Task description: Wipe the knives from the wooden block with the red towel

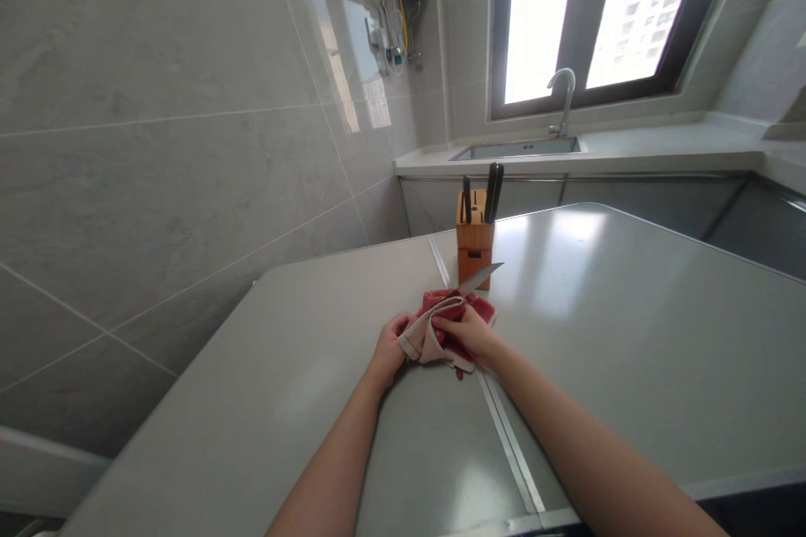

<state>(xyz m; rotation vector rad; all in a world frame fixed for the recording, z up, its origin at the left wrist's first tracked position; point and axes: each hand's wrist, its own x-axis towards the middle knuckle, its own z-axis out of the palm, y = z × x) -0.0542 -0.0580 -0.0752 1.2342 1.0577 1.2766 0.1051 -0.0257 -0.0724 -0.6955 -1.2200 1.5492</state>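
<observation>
Carefully, with your left hand (390, 348) and right hand (467, 331) both clamped on the folded red-and-beige cloth (450, 306), work at the middle of the frame over the pale grey tabletop (630, 352). The pointed steel knife blade (482, 277) juts from the bundle toward the upper right, just short of the tan wooden knife block (473, 239), and its handle is hidden. Turn the sharp edge away from your fingers and press the cloth along the flat of the blade.

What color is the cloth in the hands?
The cloth is dark pinkish red with a pale pink edge; the head view shows it best.
</observation>
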